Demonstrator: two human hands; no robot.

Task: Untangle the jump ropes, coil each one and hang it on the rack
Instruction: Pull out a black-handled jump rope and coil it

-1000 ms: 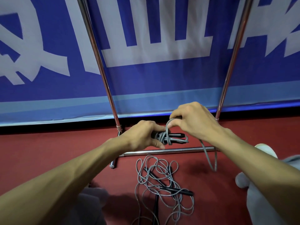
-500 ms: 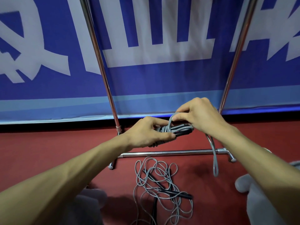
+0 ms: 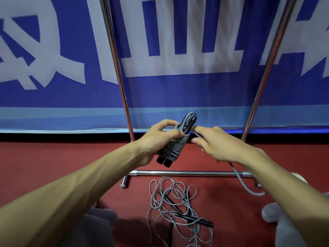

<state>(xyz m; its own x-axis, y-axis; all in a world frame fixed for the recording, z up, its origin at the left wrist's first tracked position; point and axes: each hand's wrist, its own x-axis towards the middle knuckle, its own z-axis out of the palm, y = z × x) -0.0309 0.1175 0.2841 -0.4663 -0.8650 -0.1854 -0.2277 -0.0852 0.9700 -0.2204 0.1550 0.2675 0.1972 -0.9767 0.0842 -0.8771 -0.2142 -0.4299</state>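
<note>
My left hand point(image 3: 156, 138) grips a coiled jump rope point(image 3: 175, 147): grey cord wound tightly round two black handles, tilted with the handle ends pointing down-left. My right hand point(image 3: 216, 145) pinches the loose tail of that cord point(image 3: 243, 184), which runs under my wrist and curves down to the floor at the right. On the red floor below lies a tangled heap of grey jump ropes point(image 3: 178, 207) with black handles. The chrome rack point(image 3: 187, 173) stands behind, its two uprights rising left and right of my hands.
A blue and white banner point(image 3: 160, 95) hangs behind the rack. The rack's left upright point(image 3: 116, 68) and right upright point(image 3: 267, 68) lean inward toward the floor bar. My grey-clad knees point(image 3: 284, 225) sit at the bottom corners on the red floor point(image 3: 53, 161).
The bundle has turned from lying flat to tilted upright in my left hand, with more turns of cord round it. My right hand moved from above the bundle to its right side.
</note>
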